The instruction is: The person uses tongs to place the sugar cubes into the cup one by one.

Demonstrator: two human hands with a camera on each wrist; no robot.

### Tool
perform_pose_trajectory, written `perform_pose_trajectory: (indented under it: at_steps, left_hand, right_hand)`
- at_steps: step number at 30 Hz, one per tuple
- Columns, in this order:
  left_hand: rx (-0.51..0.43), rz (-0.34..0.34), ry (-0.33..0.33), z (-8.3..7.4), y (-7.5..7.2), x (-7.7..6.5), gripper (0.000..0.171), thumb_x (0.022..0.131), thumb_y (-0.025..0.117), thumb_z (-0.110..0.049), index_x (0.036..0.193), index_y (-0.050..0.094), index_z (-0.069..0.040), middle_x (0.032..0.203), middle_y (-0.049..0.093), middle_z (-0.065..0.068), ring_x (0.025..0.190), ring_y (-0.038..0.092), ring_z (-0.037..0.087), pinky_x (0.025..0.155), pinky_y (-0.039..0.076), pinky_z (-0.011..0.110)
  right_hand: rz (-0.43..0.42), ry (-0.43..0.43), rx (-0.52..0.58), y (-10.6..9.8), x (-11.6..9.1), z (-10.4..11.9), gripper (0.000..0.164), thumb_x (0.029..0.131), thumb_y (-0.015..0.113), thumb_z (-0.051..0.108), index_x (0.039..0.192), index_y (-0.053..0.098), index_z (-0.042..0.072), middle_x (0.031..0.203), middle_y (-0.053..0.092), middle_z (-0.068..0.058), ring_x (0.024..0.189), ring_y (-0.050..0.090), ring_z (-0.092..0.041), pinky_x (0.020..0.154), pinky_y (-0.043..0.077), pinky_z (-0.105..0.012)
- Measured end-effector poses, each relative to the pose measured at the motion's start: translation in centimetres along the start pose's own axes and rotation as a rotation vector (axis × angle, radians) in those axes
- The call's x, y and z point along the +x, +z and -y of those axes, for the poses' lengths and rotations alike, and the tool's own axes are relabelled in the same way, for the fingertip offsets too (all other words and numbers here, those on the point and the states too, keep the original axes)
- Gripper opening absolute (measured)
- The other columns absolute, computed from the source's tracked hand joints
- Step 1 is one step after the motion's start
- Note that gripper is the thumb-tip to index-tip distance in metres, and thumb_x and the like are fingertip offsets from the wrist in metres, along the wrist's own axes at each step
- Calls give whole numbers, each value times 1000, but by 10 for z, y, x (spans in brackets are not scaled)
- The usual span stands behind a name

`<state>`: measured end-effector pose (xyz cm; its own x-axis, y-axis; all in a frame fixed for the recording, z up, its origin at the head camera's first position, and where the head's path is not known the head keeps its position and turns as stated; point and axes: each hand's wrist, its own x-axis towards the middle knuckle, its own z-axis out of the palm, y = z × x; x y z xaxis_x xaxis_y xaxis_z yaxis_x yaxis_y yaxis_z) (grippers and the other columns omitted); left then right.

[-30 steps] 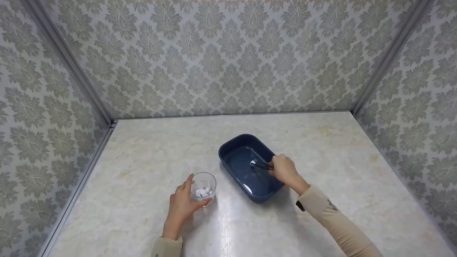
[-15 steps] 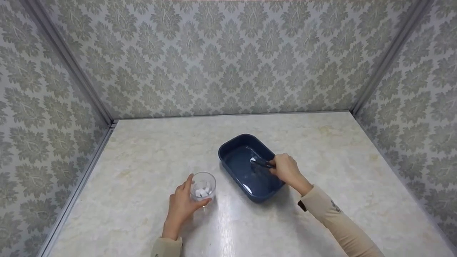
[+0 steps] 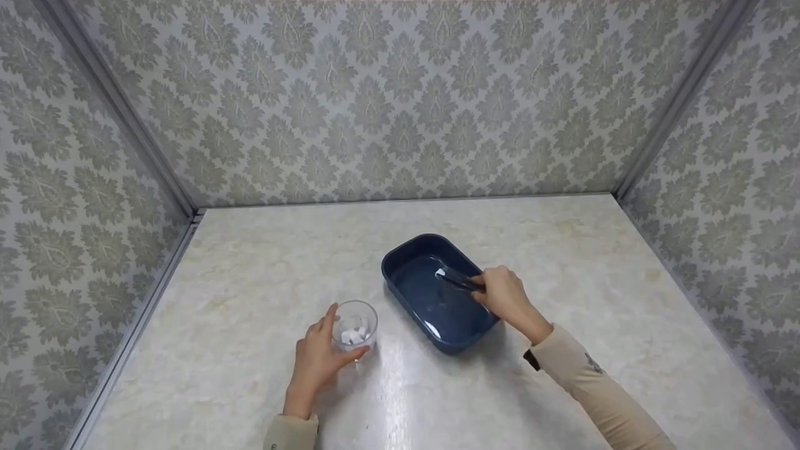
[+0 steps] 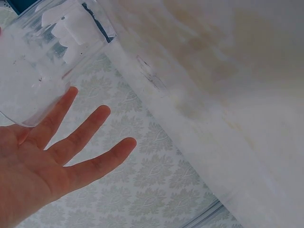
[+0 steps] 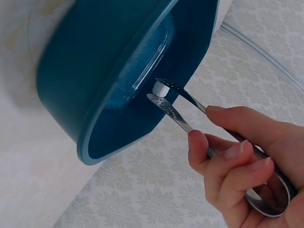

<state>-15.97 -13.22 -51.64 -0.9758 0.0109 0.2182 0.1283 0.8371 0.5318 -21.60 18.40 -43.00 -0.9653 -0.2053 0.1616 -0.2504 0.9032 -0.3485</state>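
Note:
My left hand [image 3: 315,359] steadies a clear glass [image 3: 362,312] between thumb and forefinger; the other fingers spread out, seen straight in the left wrist view. Several white lumps [image 3: 355,336] lie at the bottom of this glass. To its right stands a deep dark-blue rectangular basin [image 3: 390,269]. Over the basin's right rim, my right hand [image 3: 505,299] grips metal tongs [image 5: 176,116] with perforated tips. Between those tips sits one small white lump [image 5: 160,89], held inside the basin above its shiny floor. Whether the lump touches the floor I cannot tell.
The pale marbled table [image 3: 281,250] carries the glass and the basin. Patterned walls [image 3: 400,100] enclose it at the back and both sides. Grey metal strips [image 3: 144,319] run along the table's left edge and up the corners.
My right hand has shifted slightly right, and the tongs' tips have risen a little toward the back of the basin with the white lump. The left hand and glass have stayed put.

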Motion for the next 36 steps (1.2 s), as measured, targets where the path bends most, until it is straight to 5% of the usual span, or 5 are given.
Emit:
perform_pose_trajectory:
  at_steps: [17,24,36]
  left_hand:
    - [-4,-10,5,0,-1,-1,96,61,73,-54,136,34,-8,119,57,11,100,56,38,80,44,52]
    - [-14,-32,23,-1,-1,-2,95,60,75,-51,135,36,-8,117,58,12,99,56,38,79,44,52]
    - [-12,-22,18,0,0,-2,96,60,74,-52,135,35,-8,117,58,12,99,56,38,79,44,52]
  right_hand:
    - [20,8,-24,-16,-6,18,28,80,65,17,105,66,5,97,68,-14,81,65,-25,60,49,-29]
    - [18,-23,40,-21,-10,25,27,81,64,15,105,66,5,99,68,-13,46,51,-9,44,32,-20]
    - [-11,-42,67,-28,-15,38,28,80,65,17,106,66,7,101,67,-11,52,51,-7,48,34,-20]
